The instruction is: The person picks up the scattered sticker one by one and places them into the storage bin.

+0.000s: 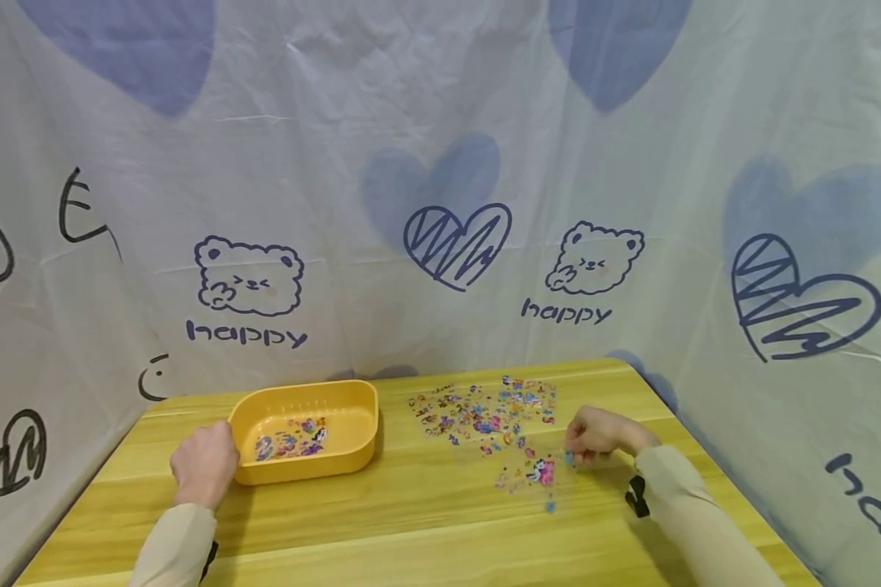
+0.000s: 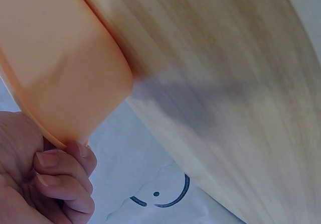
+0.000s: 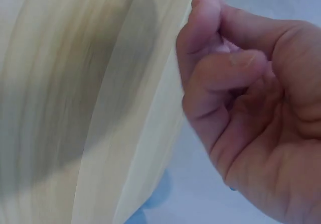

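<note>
- Heart-printed cloth (image 1: 440, 98) hangs behind our wooden table (image 1: 382, 530).
- Our left hand (image 1: 205, 463) grips the yellow tray (image 1: 316, 467) at eleven o'clock.
- Our right hand (image 1: 602, 432) pinches a clear sticker sheet (image 1: 542, 471) at our one o'clock.

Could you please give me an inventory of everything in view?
Basin: one, yellow, left of centre on the table
Stickers in the basin: several, multicoloured, on its floor
Stickers on the table: too many to count, multicoloured, right of the basin
Clear sticker sheet: one, multicoloured prints, by the right hand
Table: one, yellow wood grain, beneath everything
Backdrop: white, behind and beside the table
Hearts: several, blue, on the backdrop
Bear drawings: two, blue outlines, above "happy"
Sleeves: two, cream, on the forearms
Left hand: one, bare, gripping the basin's left rim
Right hand: one, bare, apparently pinching the sheet
</note>
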Demonstrator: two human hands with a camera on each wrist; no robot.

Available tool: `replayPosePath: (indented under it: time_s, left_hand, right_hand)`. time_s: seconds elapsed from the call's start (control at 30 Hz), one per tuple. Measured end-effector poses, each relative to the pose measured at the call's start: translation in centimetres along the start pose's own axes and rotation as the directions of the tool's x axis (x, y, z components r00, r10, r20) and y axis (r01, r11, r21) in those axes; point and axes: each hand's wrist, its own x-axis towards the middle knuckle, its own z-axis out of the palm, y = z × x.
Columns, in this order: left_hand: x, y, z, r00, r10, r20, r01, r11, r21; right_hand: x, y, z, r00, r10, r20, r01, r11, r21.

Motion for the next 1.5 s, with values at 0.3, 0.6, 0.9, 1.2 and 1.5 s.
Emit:
replayPosePath:
  time_s: [0.3, 0.6, 0.9, 1.2, 1.5]
  left_hand:
    - [0.0, -0.1, 0.0, 1.000, -0.011, 0.014, 0.011, 1.000, 0.005]
    - [0.2, -0.1, 0.1, 1.000, -0.008, 0.011, 0.008, 1.000, 0.001]
    - [0.3, 0.1, 0.0, 1.000, 0.001, 0.000, -0.001, 1.000, -0.006]
    - [0.1, 0.0, 0.1, 1.000, 0.001, -0.012, -0.001, 1.000, -0.003]
    - [0.1, -0.1, 0.1, 1.000, -0.007, 0.007, 0.007, 1.000, 0.004]
  right_hand:
    - [1.2, -0.6, 0.6, 0.996, -0.086, 0.024, 0.084, 0.993, 0.079]
    - [2.7, -2.3, 2.1, 0.992, -0.074, -0.101, 0.091, 0.981, 0.172]
    - [4.3, -3.6, 3.7, 0.977, -0.050, -0.209, 0.104, 0.961, 0.255]
    - [5.9, -5.9, 5.3, 0.930, -0.008, -0.367, 0.124, 0.948, 0.294]
    - [6.8, -8.7, 6.7, 0.910, 0.011, -0.413, 0.127, 0.944, 0.305]
